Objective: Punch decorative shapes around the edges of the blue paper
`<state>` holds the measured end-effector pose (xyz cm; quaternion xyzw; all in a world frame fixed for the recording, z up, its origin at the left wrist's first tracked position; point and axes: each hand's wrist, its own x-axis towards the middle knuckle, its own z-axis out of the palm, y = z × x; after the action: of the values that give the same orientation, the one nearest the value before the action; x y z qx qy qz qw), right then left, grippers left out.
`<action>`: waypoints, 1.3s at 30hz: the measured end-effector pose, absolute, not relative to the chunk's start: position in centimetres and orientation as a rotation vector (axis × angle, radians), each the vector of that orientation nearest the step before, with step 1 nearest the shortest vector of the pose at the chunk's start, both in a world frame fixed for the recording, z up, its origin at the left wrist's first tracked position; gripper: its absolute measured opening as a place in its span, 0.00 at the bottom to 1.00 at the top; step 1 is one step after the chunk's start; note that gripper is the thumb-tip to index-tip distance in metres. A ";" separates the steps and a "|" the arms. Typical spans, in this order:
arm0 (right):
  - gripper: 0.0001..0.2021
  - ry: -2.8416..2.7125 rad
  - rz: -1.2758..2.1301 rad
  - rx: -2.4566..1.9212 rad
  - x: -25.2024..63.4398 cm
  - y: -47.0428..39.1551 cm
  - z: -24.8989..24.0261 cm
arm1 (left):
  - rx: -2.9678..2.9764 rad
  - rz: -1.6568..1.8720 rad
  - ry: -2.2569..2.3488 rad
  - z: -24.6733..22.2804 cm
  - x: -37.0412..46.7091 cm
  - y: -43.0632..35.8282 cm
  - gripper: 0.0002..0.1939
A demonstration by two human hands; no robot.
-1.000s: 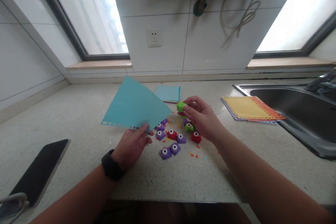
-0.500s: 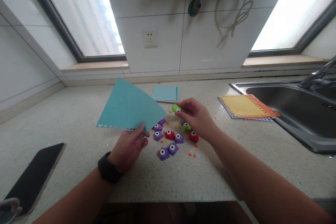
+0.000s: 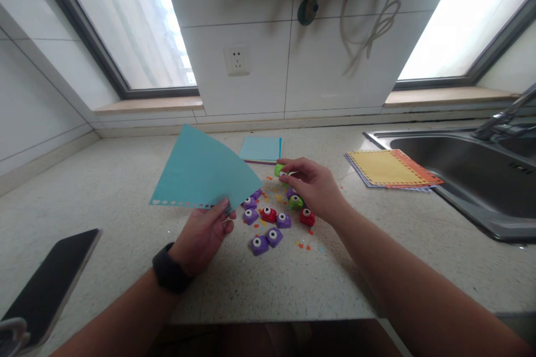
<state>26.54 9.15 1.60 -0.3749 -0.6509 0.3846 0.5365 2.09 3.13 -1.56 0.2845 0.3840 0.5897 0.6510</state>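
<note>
My left hand [image 3: 206, 234] pinches the lower edge of a blue sheet of paper [image 3: 201, 170], held tilted above the counter. A row of small punched shapes runs along that edge. Between thumb and fingers, my right hand [image 3: 312, 185] grips a green craft punch [image 3: 280, 169], partly covered by the fingers. Below and between the hands lie several purple punches [image 3: 274, 236], a red punch [image 3: 268, 214], another red punch [image 3: 307, 217] and a second green punch [image 3: 296, 202]. Coloured paper bits [image 3: 302, 246] are scattered among them.
Light blue sheets [image 3: 262, 148] lie toward the wall. Yellow and orange sheets with punched borders [image 3: 389, 168] rest beside the steel sink [image 3: 444, 189] on the right. A dark flat device [image 3: 52, 284] lies at the left. The counter's front edge [image 3: 268, 322] runs below my hands.
The whole view has shifted slightly. My right hand still holds the green punch, its fingers now covering more of it. The blue sheet stays in my left hand.
</note>
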 end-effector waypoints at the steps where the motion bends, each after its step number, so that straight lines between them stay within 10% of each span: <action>1: 0.07 -1.562 0.899 -0.877 26.6 9.2 1.6 | 0.646 1.340 0.871 -1.6 2.1 3.1 0.11; 39: 0.19 -1.714 0.353 -0.707 26.8 8.2 2.3 | 0.631 1.318 0.905 -1.5 2.0 3.0 0.10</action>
<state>26.84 8.22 2.27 -0.3033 -0.7353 0.1513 0.5869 2.01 2.98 -1.46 0.2782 0.3988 0.5809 0.6528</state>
